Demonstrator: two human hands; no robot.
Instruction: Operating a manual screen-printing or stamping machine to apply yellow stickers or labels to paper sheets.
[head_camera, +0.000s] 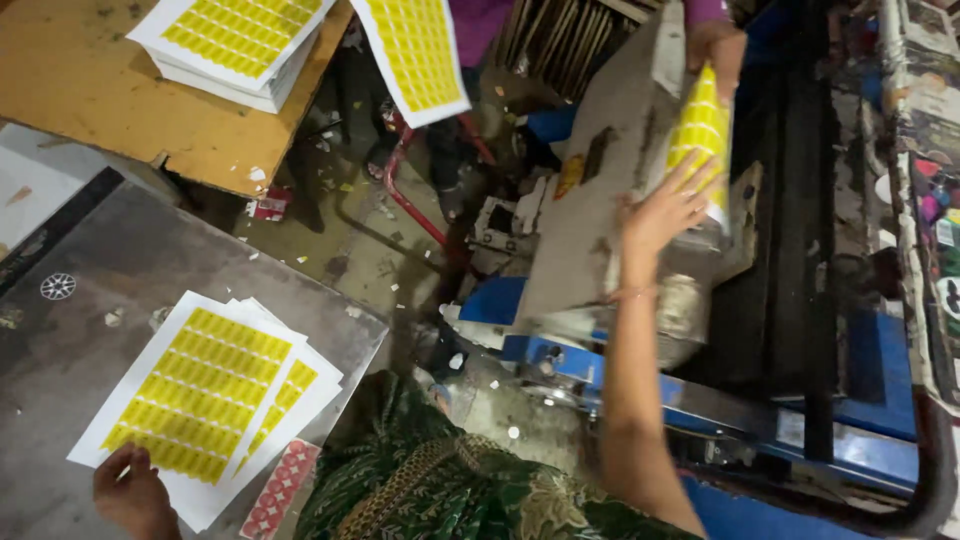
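Reaching up to the grey machine plate (590, 210), the right hand (665, 210) is spread, fingertips laid on a yellow label sheet (700, 130) that is gripped at its top by another person's hand (718, 45), apparently to keep it flat. The left hand (135, 495) is pressed, fingers curled, on a stack of similar sheets (200, 390) on the grey table (130, 260).

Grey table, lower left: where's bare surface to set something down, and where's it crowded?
Free: the grey table behind the loose yellow-label sheets, back toward the round emblem. Also the brown board's left part, beside the upper stack. Crowded: the front edge, where the left hand rests on the sheets, and the press, where the right hand meets a sheet.
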